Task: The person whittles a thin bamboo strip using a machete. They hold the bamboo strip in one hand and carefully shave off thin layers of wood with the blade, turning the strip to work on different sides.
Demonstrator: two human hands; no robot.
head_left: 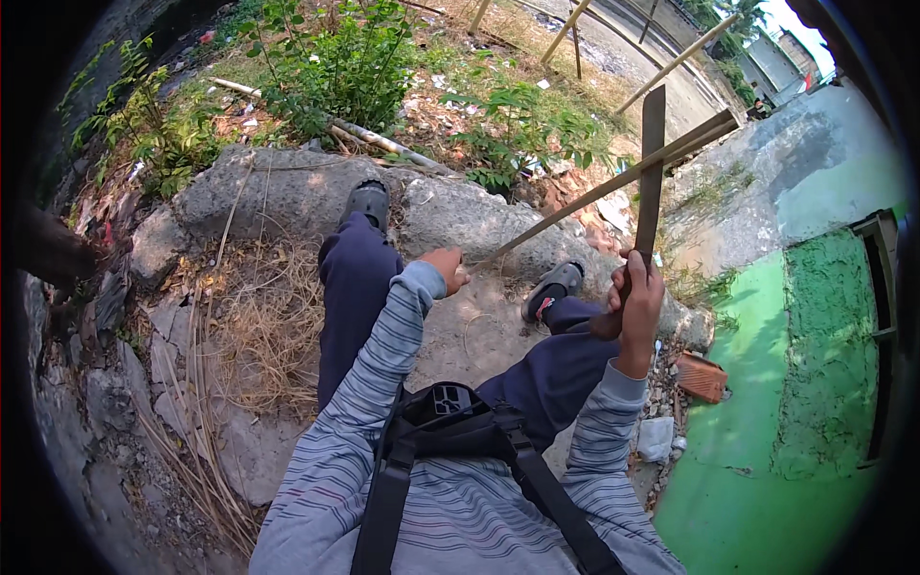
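Note:
My right hand [642,305] is closed around the brown handle of a machete [652,158]. Its long dark blade points up and away from me. A long, thin bamboo strip [565,213] runs from my left hand [445,272] up to the far right, crossing the blade. The fingers of my left hand are curled around the strip's near end. Where strip and blade cross, I cannot tell if they touch. Pale thin shavings [268,355] lie in a heap on the ground to the left of my legs.
A rough concrete ledge [278,196] crosses ahead, with my shoes against it. Beyond grow green bushes [350,81] among litter, near a bamboo pole [393,149]. A green wall [738,383] stands on the right, beside an orange-brown block [701,378] and a white plastic container [656,439].

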